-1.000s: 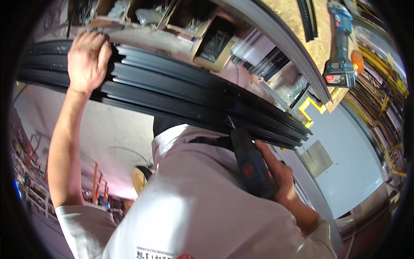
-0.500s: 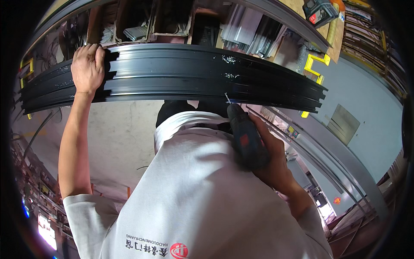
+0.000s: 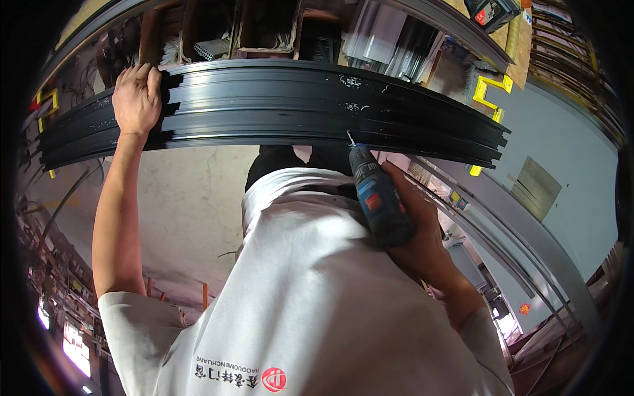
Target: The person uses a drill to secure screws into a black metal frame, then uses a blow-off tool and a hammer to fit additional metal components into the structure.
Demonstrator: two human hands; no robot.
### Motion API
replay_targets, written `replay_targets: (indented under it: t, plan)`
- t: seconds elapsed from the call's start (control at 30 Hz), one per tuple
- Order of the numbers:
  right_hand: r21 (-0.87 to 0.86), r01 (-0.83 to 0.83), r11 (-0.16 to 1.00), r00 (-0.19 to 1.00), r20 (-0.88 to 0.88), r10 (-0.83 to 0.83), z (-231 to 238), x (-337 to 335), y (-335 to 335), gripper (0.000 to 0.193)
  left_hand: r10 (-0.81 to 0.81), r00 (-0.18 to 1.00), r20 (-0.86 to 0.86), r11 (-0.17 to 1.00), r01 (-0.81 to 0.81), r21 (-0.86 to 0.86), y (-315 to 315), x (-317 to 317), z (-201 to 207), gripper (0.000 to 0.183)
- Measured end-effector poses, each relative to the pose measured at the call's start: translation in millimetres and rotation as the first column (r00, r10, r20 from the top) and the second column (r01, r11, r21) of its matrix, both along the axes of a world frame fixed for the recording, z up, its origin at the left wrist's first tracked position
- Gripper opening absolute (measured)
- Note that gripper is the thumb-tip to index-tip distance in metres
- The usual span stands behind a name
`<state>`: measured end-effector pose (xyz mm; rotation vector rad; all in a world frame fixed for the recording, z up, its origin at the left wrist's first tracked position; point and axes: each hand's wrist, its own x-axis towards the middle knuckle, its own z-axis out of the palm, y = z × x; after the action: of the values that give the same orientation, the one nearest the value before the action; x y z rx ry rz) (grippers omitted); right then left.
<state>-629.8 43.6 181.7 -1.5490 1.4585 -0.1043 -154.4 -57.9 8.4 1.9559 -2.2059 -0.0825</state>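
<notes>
A bundle of long black metal profiles (image 3: 257, 99) lies crosswise in front of me, with whitish shavings in small patches on its right half. My left hand (image 3: 137, 102) rests on its left part, fingers curled over the far edge. In my right hand (image 3: 422, 231) is a blue and black cordless drill (image 3: 382, 204), its grip mostly hidden behind the drill body. The drill bit (image 3: 351, 138), with a whitish curl on it, points away from me over the near edge of the profiles. Whether the bit touches the metal I cannot tell.
Yellow brackets (image 3: 485, 92) stand at the profiles' right end, with another yellow bracket (image 3: 47, 109) at the left end. Beyond are wooden compartments (image 3: 267, 53) with offcuts. A dark tool case (image 3: 492, 13) sits far right. Long grey bars (image 3: 489, 218) run along my right.
The drill has moved slightly away from me, its bit a little farther over the near profile. My left hand keeps its place on the profiles. The whole view has shifted slightly.
</notes>
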Motion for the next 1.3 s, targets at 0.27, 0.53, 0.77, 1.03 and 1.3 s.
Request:
replay_targets:
  t: [0.27, 0.53, 0.77, 1.03, 1.3]
  plan:
    - [0.084, -0.003, 0.996, 1.000, 0.002, 0.003, 3.7, -2.6, -7.7, 0.092, -0.011, 1.000, -0.002, 1.000, 0.011, 0.022, -1.7, 0.3, 2.6, 0.028]
    - [0.143, 0.008, 0.990, 1.000, -0.005, -0.007, 8.2, -2.9, -20.2, 0.094, 0.021, 1.000, -0.023, 0.998, -0.019, 0.058, -1.8, -1.5, 5.4, 0.028]
    - [0.183, 0.015, 0.983, 1.000, 0.003, -0.016, 10.0, -3.4, -27.2, 0.098, -0.017, 1.000, -0.014, 0.999, 0.018, 0.042, -2.1, 2.4, 2.8, 0.028]
    - [0.254, 0.042, 0.966, 0.999, -0.009, -0.041, 13.2, -2.0, -30.8, 0.100, -0.006, 1.000, -0.019, 0.998, 0.007, 0.055, -3.0, 1.2, 4.7, 0.029]
    - [0.234, -0.021, 0.972, 0.998, -0.059, 0.036, 19.6, 4.8, -41.7, 0.095, 0.012, 1.000, -0.027, 0.999, -0.011, 0.044, -4.0, 0.8, 3.3, 0.028]
